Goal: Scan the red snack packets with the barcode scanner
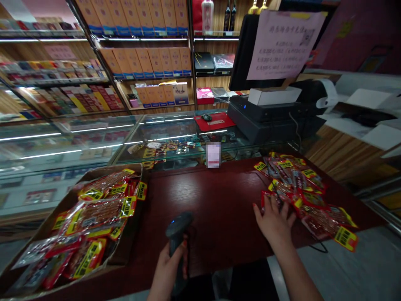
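"What's furthest left?"

"A cardboard box [134,228] on the dark red table [216,217], heaped with shiny packets [97,215] bearing yellow labels"

"And next to it?"

"My left hand [169,263], wrapped round the handle of a dark scanner [177,228]. I hold it upright near the table's front edge, its head on top with a small blue light showing"

"Past that?"

"A small pale card [213,154], its print blurred, at the far edge by the glass counter [169,155]. Behind, to the right, a monitor [239,54] carries a pink paper sheet [285,46]"

"Your other hand?"

"My right hand [277,219] lies palm down, fingers spread and not closed round anything. The fingertips touch the near left side of a loose pile of packets [291,173], which spreads across the table's right end"
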`<state>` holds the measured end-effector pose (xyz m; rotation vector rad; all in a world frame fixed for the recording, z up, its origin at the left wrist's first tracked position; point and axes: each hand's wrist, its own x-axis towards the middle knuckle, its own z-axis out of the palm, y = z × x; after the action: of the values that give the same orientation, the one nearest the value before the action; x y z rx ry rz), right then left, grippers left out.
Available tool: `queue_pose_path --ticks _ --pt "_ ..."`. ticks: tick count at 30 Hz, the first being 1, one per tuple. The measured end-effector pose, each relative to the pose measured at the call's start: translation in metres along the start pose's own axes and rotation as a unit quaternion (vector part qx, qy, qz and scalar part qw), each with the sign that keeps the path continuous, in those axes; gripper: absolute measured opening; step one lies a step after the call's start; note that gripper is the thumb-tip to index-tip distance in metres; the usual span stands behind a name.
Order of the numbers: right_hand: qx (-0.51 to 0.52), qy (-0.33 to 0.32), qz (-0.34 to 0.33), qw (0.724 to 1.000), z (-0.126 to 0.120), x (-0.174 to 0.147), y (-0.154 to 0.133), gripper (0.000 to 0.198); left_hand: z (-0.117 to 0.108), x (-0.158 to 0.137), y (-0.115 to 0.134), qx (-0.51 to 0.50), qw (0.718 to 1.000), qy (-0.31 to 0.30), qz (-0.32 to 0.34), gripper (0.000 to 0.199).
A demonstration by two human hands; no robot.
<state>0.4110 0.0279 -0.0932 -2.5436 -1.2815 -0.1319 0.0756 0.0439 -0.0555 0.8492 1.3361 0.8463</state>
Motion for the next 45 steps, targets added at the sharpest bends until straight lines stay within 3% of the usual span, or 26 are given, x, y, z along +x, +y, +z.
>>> queue_pose_path --ticks 5,8,11,14,18,22,25,28,30,33,35,37,41,45 --pt "0.061 -0.035 -0.068 0.995 0.014 -0.010 -0.071 0.064 0.001 0.000 0.001 -0.007 1.000 0.000 0.002 0.057" --pt "0.106 -0.063 -0.087 0.989 0.006 -0.012 -0.087 0.061 0.000 0.000 0.000 -0.011 1.000 0.004 -0.011 0.057" --pt "0.144 0.003 -0.070 0.987 -0.011 -0.006 -0.071 0.051 -0.002 -0.001 0.000 -0.016 1.000 0.001 -0.007 0.055" --pt "0.212 0.065 -0.094 0.971 -0.023 0.006 -0.041 0.045 -0.001 -0.001 0.000 -0.024 1.000 -0.001 -0.007 0.055" --pt "0.226 -0.033 -0.118 0.967 -0.012 0.025 -0.020 0.048 0.000 -0.001 0.000 -0.023 1.000 -0.001 -0.002 0.053" --pt "0.187 -0.103 -0.114 0.970 0.002 0.043 -0.020 0.094 0.001 -0.003 -0.001 -0.031 0.999 -0.001 0.010 0.052" --pt "0.254 -0.134 -0.118 0.951 0.002 0.056 -0.023 0.104 0.001 -0.003 -0.002 -0.037 0.999 0.004 0.020 0.051" --pt "0.385 -0.139 -0.045 0.911 0.001 0.060 -0.027 0.094 0.000 0.001 -0.006 -0.030 0.999 -0.002 0.017 0.053" --pt "0.480 -0.143 0.025 0.865 0.001 0.056 -0.034 0.070 -0.001 0.004 -0.010 -0.025 1.000 -0.003 0.009 0.056" --pt "0.630 -0.134 0.120 0.756 0.004 0.041 -0.057 0.036 -0.001 0.006 -0.012 -0.024 1.000 -0.001 0.007 0.058" --pt "0.706 -0.119 0.168 0.677 0.006 0.027 -0.080 0.035 0.000 0.001 -0.006 -0.014 1.000 -0.008 0.010 0.059" --pt "0.742 -0.114 0.196 0.631 0.011 0.013 -0.103 0.039 0.002 -0.008 0.004 0.014 0.999 -0.015 0.025 0.055" --pt "0.753 -0.122 0.203 0.613 0.020 -0.006 -0.132 0.038 0.005 -0.030 0.028 0.094 0.993 -0.034 0.056 0.040" --pt "0.764 -0.122 0.181 0.607 0.023 -0.013 -0.133 0.036 0.008 -0.042 0.039 0.123 0.990 -0.062 0.040 0.034"
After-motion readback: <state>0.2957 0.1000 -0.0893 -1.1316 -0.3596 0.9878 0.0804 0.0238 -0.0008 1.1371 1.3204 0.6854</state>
